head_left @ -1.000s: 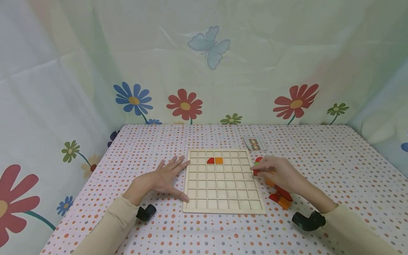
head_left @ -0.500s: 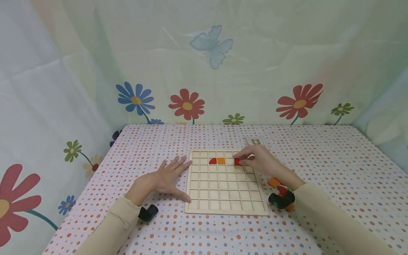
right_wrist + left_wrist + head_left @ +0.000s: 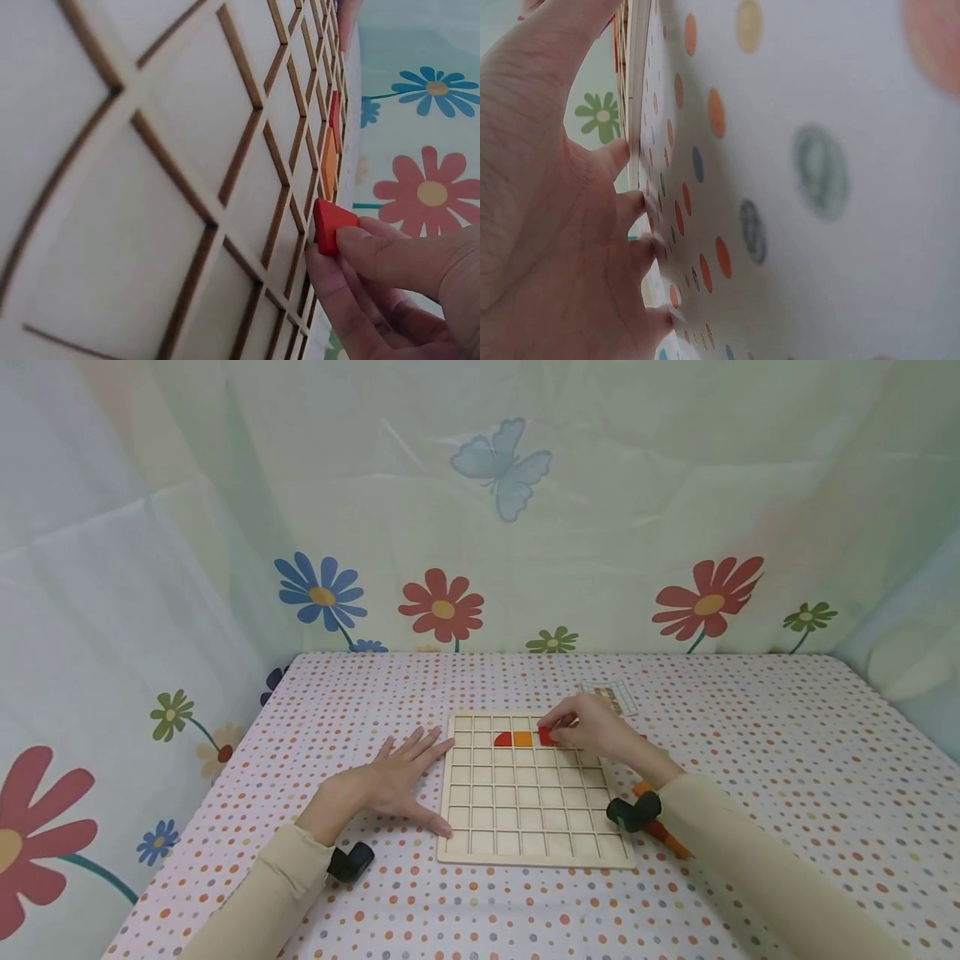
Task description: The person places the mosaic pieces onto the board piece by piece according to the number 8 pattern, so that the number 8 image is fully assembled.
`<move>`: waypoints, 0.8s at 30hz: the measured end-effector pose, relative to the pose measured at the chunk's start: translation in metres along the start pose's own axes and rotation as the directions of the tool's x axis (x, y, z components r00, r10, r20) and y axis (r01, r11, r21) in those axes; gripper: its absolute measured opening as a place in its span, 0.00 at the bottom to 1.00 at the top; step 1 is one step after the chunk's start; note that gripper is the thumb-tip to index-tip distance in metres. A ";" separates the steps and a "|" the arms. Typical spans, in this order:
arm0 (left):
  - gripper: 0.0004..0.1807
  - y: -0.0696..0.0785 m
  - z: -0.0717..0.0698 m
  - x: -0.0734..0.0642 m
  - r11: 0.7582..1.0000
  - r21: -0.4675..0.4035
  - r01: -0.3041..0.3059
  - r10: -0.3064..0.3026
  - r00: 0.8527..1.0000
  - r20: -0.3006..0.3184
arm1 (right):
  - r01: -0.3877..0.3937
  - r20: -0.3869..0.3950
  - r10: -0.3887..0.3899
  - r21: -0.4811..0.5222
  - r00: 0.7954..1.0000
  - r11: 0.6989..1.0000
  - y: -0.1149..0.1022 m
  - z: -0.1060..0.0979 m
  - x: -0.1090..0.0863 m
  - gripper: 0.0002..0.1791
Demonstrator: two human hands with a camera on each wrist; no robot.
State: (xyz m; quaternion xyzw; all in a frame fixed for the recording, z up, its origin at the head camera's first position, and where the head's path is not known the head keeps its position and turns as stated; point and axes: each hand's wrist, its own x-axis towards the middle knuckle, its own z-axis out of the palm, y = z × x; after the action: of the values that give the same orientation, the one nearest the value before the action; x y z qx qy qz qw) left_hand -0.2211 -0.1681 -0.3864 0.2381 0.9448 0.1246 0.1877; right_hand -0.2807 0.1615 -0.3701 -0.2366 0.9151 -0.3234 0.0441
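Observation:
A wooden grid board (image 3: 536, 818) lies on the table. In its second row from the back sit a red piece with a rounded corner (image 3: 503, 740) and, beside it, an orange square piece (image 3: 522, 739). My right hand (image 3: 596, 728) pinches a red block (image 3: 332, 225) between thumb and fingers, just right of the orange square. In the right wrist view the block is tilted; whether it touches the board I cannot tell. With fingers spread, my left hand (image 3: 386, 783) rests at the board's left edge, its thumb by the near corner.
Right of the board, partly hidden under my right forearm, lie loose pieces, among them an orange one (image 3: 678, 847) and a red one (image 3: 655, 830). Behind the board's far right corner is a small printed card (image 3: 621, 695). A flowered curtain backs the dotted tablecloth (image 3: 495, 910).
From the pieces beside the board's right edge, my right hand has moved left over the board, carrying the red block close to the orange square. My left hand keeps its place.

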 end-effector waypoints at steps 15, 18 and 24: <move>0.69 -0.002 0.001 0.000 1.000 0.010 0.008 -0.008 1.000 0.001 | -0.059 0.050 0.058 0.014 0.997 0.998 -0.011 0.008 0.008 0.08; 0.69 -0.001 0.001 0.000 1.000 0.008 0.008 -0.008 1.000 0.004 | -0.082 0.044 0.083 -0.014 0.996 0.997 -0.014 0.009 0.011 0.08; 0.69 0.000 -0.001 0.000 1.000 0.001 0.002 -0.002 1.000 0.002 | -0.078 0.045 0.082 -0.094 0.996 0.993 -0.022 0.010 0.012 0.07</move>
State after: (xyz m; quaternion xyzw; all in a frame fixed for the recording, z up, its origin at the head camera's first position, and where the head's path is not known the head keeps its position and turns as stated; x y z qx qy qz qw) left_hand -0.2212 -0.1686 -0.3859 0.2374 0.9448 0.1239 0.1888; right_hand -0.2802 0.1351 -0.3638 -0.2094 0.9364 -0.2731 0.0686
